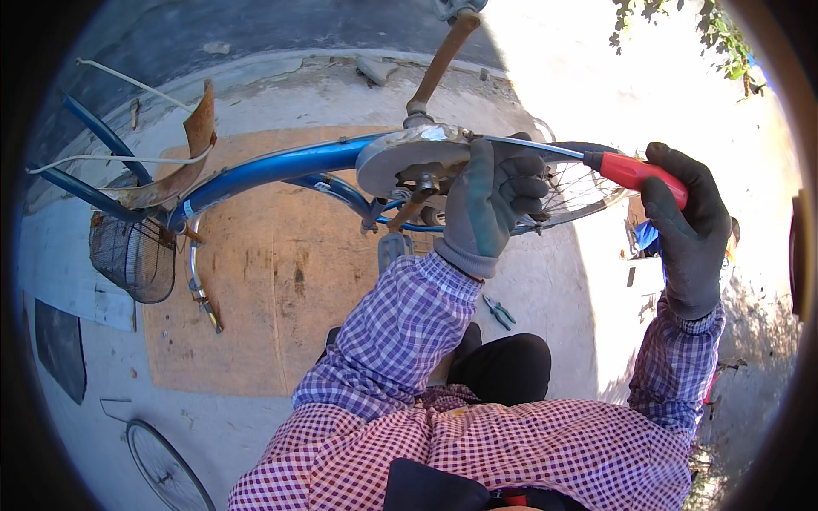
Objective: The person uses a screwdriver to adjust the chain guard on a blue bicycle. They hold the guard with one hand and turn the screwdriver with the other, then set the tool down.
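Note:
A blue bicycle frame lies sideways across the middle, with a crank arm standing up from it and a dull grey chain guard. My gloved left hand grips the guard's right end, its curled fingers partly hiding what they hold. My gloved right hand is closed on the red handle of a screwdriver; the blade reaches left to the guard's upper edge, just above my left thumb. The spoked rear wheel sits behind both hands, partly hidden.
A wire basket and rusty mudguard are at left. Below lie a stained tan board, teal pliers, a loose wheel and a dark mat. A wall runs behind; leafy branches hang top right.

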A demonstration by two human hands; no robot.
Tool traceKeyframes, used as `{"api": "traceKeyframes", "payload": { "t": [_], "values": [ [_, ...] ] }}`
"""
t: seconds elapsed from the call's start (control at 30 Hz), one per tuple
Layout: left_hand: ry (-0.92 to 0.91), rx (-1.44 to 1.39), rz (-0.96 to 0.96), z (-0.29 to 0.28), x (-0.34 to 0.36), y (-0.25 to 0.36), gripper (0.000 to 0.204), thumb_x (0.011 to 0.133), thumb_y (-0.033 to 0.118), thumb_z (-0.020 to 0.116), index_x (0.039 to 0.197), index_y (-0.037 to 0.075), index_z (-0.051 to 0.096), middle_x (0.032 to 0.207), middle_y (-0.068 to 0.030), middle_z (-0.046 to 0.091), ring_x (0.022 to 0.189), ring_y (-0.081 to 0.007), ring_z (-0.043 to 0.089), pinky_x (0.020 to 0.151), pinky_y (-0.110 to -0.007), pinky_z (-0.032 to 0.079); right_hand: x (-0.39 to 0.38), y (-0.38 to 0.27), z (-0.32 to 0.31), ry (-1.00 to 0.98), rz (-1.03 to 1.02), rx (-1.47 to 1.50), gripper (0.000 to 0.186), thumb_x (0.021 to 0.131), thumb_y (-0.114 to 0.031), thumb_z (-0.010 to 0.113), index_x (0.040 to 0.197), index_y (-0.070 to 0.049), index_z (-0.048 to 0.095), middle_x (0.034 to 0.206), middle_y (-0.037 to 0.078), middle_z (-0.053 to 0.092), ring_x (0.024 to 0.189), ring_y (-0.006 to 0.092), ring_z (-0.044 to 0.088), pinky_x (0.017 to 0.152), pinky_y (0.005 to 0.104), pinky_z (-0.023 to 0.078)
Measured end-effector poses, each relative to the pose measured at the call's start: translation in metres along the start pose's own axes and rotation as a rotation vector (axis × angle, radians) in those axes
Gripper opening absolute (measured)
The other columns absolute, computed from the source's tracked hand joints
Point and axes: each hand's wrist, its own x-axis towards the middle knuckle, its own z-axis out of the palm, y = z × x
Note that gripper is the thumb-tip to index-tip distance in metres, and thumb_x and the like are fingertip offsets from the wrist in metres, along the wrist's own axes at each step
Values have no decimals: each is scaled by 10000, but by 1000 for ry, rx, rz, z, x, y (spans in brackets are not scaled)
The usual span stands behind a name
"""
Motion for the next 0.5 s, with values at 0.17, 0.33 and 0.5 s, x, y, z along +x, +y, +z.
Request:
{"api": "traceKeyframes", "payload": {
  "t": [0.17, 0.33, 0.5],
  "values": [
    [87, 225, -52, -2, -11, -1, 471, 1071, 459, 571, 1279, 53, 688, 1000, -97, 767, 822, -166, 747, 665, -295, 617, 34, -14, -5, -101, -133, -104, 376, 977, -159, 748, 1314, -17, 662, 1104, 102, 722, 890, 135, 657, 815, 288, 540],
    [176, 455, -97, 4, -27, 11, 399, 1063, 386, 613, 1264, 53, 704, 999, -100, 768, 798, -156, 744, 673, -283, 617, 71, -40, 9, -144, -261, -143, 398, 1003, -243, 713, 1359, -76, 652, 1177, 81, 709, 932, 161, 655, 867, 309, 531],
    [180, 603, 1, 11, -50, 35, 354, 1071, 334, 611, 1267, 54, 706, 1000, -94, 771, 821, -132, 737, 712, -262, 605, 80, -71, 29, -116, -245, 47, 356, 1013, -206, 705, 1287, 5, 620, 902, 45, 689, 666, 71, 596, 592, 222, 509]
  ]
}}
